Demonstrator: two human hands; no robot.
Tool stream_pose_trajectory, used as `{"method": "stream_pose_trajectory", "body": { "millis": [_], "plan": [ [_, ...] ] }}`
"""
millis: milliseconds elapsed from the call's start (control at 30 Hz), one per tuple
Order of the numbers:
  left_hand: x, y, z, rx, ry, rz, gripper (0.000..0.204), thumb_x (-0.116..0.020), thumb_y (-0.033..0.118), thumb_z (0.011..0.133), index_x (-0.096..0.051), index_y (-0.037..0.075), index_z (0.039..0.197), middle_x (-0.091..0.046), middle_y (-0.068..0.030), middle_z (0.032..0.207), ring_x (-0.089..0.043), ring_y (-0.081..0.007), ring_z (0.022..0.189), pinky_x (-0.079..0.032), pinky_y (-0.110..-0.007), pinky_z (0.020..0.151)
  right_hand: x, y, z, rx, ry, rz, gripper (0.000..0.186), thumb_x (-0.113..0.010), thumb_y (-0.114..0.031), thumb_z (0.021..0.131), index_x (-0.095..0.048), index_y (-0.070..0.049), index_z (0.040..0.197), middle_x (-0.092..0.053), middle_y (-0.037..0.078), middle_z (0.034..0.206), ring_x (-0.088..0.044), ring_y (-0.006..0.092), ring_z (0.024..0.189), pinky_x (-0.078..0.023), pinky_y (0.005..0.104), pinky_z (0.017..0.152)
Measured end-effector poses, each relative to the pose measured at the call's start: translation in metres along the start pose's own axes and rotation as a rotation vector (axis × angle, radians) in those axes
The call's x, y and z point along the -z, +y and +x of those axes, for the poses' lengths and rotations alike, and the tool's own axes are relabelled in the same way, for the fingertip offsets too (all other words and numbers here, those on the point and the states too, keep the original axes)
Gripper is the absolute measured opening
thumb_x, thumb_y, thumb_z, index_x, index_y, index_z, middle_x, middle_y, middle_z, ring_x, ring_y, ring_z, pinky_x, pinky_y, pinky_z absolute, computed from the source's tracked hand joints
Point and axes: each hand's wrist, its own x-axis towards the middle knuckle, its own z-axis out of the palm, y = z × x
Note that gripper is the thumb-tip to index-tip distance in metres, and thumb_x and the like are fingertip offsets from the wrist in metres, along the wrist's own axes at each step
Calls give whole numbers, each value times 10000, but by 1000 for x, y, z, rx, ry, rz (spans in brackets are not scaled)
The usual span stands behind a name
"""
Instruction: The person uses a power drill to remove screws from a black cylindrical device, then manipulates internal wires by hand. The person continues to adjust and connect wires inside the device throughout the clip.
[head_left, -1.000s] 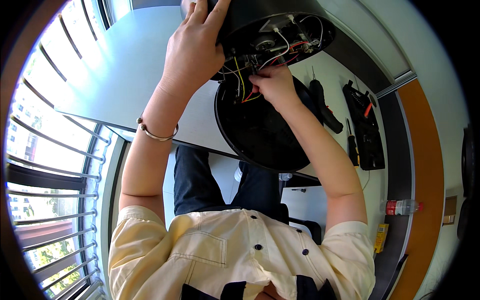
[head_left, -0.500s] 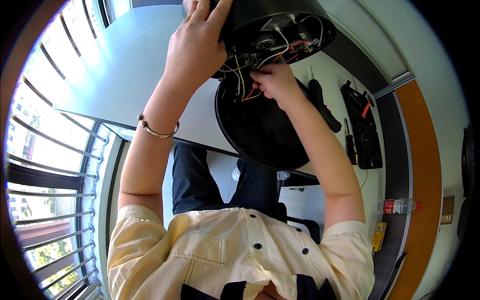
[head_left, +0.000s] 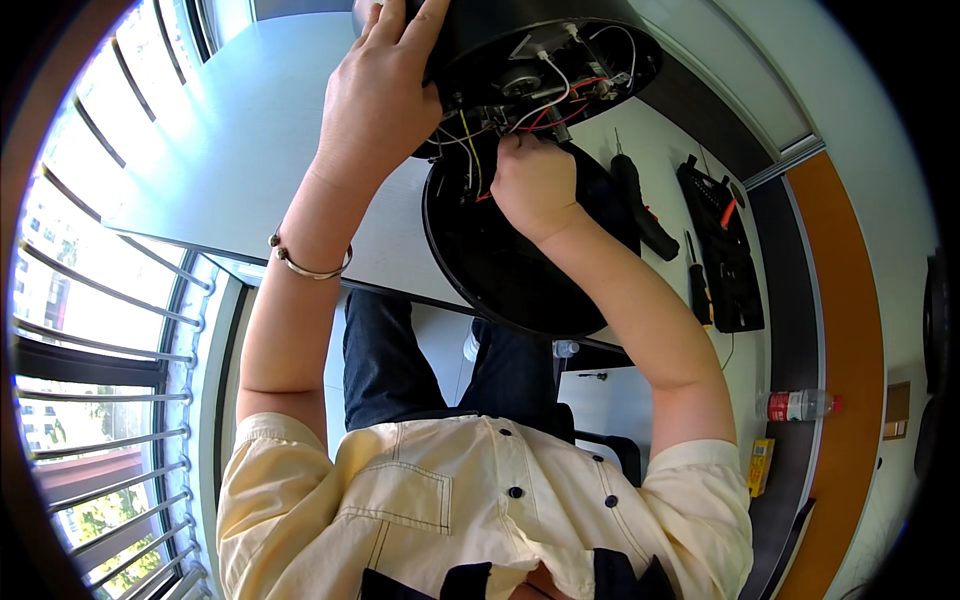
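Note:
My left hand [head_left: 375,100] grips the side of a black rounded appliance housing [head_left: 478,35] at the top, tilted to show its underside with white, red and yellow wires [head_left: 555,100] and metal parts. My right hand [head_left: 533,175] is curled closed just below that underside, among the wires, its fingertips hidden, so what it pinches cannot be made out. Beneath it a large black round base [head_left: 500,270] lies open on the pale desk [head_left: 190,165], with wires running into it.
To the right lie a black power tool [head_left: 648,220], a screwdriver [head_left: 699,290] and an open black tool case [head_left: 727,275]. Further back are a bottle [head_left: 795,406] and a yellow box [head_left: 760,465]. A barred window [head_left: 105,370] runs along the left.
My right hand has turned knuckles-up and shifted slightly left, covering more of the red and yellow wires. The housing and my left hand have moved slightly left and up.

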Motion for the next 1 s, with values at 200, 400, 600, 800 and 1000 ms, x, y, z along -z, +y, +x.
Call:
{"method": "stream_pose_trajectory", "body": {
  "millis": [200,400,600,800,1000],
  "plan": [
    [-2,4,-1,42,7,-28,757,-520,-78,628,-352,129,1336,-372,-276,1306,-408,-440,1163,-424,-435,910,5,12,3,-318,-56,444,79,-602,-60,645,-623,5,685,-595,163,617,-604,287,571,-488,352,538],
    [-17,2,-3,-14,64,-120,779,-437,-132,649,-390,214,1345,-378,-124,1373,-301,-274,1301,-358,-367,999,18,24,19,-1082,-553,1261,214,-693,-69,674,-598,37,835,-649,136,737,-627,213,585,-493,307,481],
    [-18,-11,5,13,87,-66,796,-415,-135,659,-390,262,1348,-385,-78,1386,-437,-298,1210,-497,-364,766,-4,14,29,-870,-456,777,56,-662,-66,638,-652,-16,663,-648,160,777,-641,272,756,-508,380,634],
    [-26,-8,3,54,71,-70,812,-399,-109,656,-368,294,1360,-375,-68,1398,-517,-301,1135,-497,-345,607,-24,0,6,-249,-199,169,118,-625,-111,595,-672,-53,686,-646,125,750,-630,290,735,-504,375,604],
    [-20,-11,4,13,87,-75,805,-415,-128,658,-374,264,1359,-369,-86,1397,-453,-305,1199,-511,-354,700,-13,-2,17,-494,-183,338,156,-640,-118,567,-658,-30,694,-634,165,760,-625,321,761,-514,399,644]
  ]
}}
